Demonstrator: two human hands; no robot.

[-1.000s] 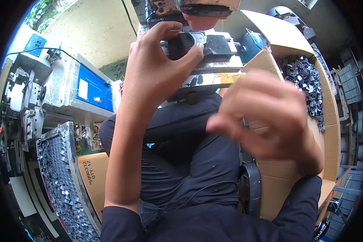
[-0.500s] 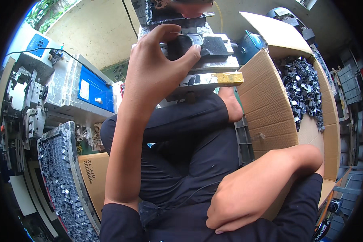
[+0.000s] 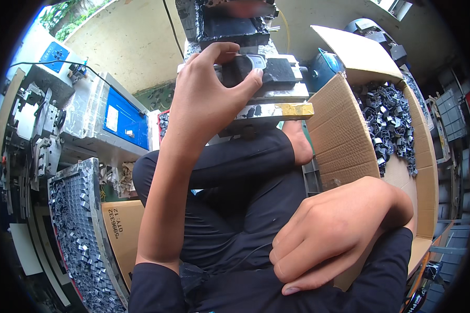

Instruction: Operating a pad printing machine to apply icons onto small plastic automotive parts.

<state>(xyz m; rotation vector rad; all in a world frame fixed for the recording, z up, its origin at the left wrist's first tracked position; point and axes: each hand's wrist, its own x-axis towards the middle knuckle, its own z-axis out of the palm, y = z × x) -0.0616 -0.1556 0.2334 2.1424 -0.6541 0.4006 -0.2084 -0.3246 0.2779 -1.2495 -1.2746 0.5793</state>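
Observation:
My left hand [image 3: 209, 88] reaches up to the machine, thumb and forefinger curved around a small silver-grey rounded part [image 3: 257, 62]. The thumb tip meets the part's near edge. This part sits on a dark block [image 3: 279, 71] on the machine's lower bed, and its left side is partly hidden. Above hangs a black upper block [image 3: 234, 27], apart from the lower one. Over my lap my right hand [image 3: 318, 235] is closed, back upward, fingers curled under. Anything inside it is hidden.
On the right stands an open cardboard box [image 3: 344, 133] holding a heap of small dark and silver parts [image 3: 389, 117]. A tray [image 3: 96, 208] of similar pieces lies at lower left, beside another carton [image 3: 121, 229]. A grey cabinet with a blue panel [image 3: 125, 116] stands left.
The view has shifted, so the lower bed and my left hand appear lower. My right hand has risen slightly and its curled fingers show more. The left hand keeps its grasp.

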